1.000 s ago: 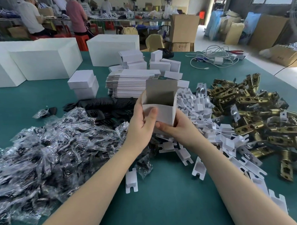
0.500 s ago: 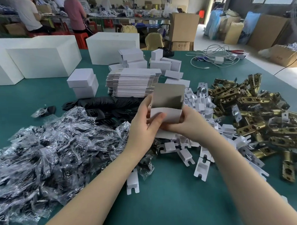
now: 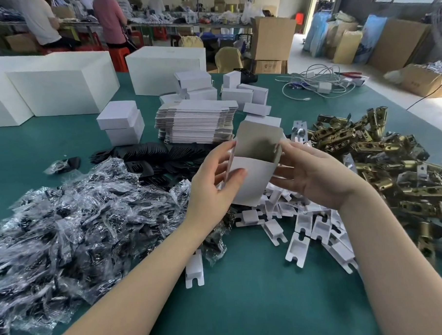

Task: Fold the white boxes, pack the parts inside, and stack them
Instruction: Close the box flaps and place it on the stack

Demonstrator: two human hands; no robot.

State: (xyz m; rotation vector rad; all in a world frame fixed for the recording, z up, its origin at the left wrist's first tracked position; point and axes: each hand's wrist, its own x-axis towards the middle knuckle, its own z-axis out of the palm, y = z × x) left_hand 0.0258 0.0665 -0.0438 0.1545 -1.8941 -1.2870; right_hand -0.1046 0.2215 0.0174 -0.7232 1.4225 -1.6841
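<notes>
head view: both hands hold white box (image 3: 250, 176) above surface (image 3: 246, 305) w/ lid flap up so parts can drop in; left hand (image 3: 213, 188) fingers pinch side, right hand (image 3: 314, 173) fingers cup underneath.

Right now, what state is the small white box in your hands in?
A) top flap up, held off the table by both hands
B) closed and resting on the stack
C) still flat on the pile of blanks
A: the white box has its grey-lined flap standing up, with the left hand and right hand holding it above the table.
</notes>
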